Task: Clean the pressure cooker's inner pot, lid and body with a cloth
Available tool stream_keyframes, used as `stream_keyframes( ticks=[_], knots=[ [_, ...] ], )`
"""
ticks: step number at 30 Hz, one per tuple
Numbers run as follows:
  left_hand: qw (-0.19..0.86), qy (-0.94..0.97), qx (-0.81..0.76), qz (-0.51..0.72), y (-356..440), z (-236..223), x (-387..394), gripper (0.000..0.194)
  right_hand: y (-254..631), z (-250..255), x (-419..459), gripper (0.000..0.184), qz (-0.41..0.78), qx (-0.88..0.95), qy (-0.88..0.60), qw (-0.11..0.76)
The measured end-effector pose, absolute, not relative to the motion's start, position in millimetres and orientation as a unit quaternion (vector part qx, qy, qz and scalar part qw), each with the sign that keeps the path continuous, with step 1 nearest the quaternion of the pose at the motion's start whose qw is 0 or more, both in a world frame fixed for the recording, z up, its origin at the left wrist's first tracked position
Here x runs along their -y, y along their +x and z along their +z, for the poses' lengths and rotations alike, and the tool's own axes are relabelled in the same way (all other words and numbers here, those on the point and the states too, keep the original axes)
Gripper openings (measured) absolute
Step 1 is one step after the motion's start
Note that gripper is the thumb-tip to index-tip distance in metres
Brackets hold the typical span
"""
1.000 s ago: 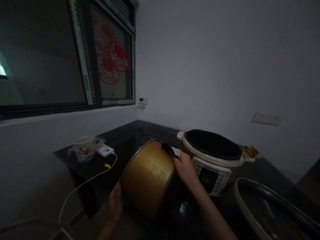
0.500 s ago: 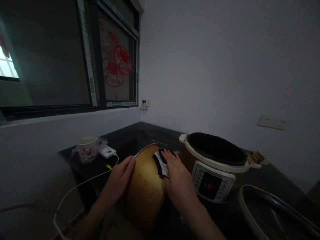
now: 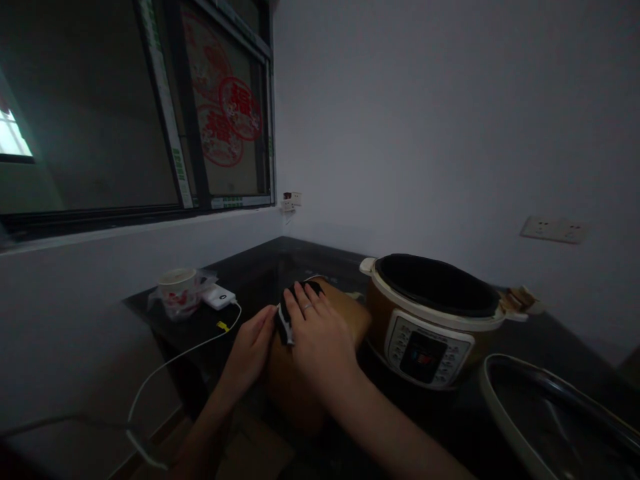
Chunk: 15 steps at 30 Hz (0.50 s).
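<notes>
A gold inner pot [image 3: 350,317] lies tilted on its side at the front edge of the dark counter [image 3: 260,263]. My right hand [image 3: 320,337] lies flat on its outer wall, pressing a black and white cloth [image 3: 286,313] against it. My left hand [image 3: 253,347] grips the pot's left side, fingers curled on the wall. Right of the pot stands the gold and cream electric cooker [image 3: 430,320], open and with no pot inside.
The cooker's lid [image 3: 550,420] lies at the lower right. A paper cup in plastic wrap [image 3: 177,290] and a white power bank [image 3: 219,297] with a white cable [image 3: 170,363] sit at the counter's left end. A window fills the left wall.
My right hand slid the cloth leftward over the pot's wall. The pot turned, so its measuring marks no longer show. My left hand stayed on the left side.
</notes>
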<state>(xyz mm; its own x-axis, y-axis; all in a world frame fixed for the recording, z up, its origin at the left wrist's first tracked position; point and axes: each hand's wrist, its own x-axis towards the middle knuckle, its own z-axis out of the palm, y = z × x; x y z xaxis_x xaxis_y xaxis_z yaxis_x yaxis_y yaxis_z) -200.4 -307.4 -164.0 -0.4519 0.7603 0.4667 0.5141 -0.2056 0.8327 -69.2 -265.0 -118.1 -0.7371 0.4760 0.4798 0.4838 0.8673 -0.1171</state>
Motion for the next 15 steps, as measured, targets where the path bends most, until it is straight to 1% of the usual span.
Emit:
stream_keyframes(
  ticks=[3,6,8,10,11,12,15],
  knots=[
    [0.107,0.508,-0.638,0.57,-201,-170,312,0.038,-62,-109,251,0.053,0.027,0.926,-0.285,0.245],
    [0.118,0.486,-0.639,0.584,-209,-184,318,0.042,-54,-103,227,0.053,0.188,0.884,-0.319,0.284],
    [0.126,0.471,-0.632,0.602,-218,-197,322,0.044,-50,-104,205,0.042,0.299,0.835,-0.336,0.316],
    [0.133,0.453,-0.622,0.625,-229,-212,325,0.046,-47,-113,179,0.024,0.354,0.808,-0.344,0.322],
    [0.138,0.443,-0.616,0.637,-234,-219,327,0.046,-47,-120,167,0.017,0.379,0.797,-0.344,0.321],
    [0.142,0.432,-0.61,0.649,-238,-226,328,0.045,-46,-129,157,0.014,0.408,0.783,-0.344,0.32],
    [0.145,0.393,-0.595,0.686,-247,-243,334,0.044,-42,-164,140,0.025,0.503,0.729,-0.347,0.309]
  ],
)
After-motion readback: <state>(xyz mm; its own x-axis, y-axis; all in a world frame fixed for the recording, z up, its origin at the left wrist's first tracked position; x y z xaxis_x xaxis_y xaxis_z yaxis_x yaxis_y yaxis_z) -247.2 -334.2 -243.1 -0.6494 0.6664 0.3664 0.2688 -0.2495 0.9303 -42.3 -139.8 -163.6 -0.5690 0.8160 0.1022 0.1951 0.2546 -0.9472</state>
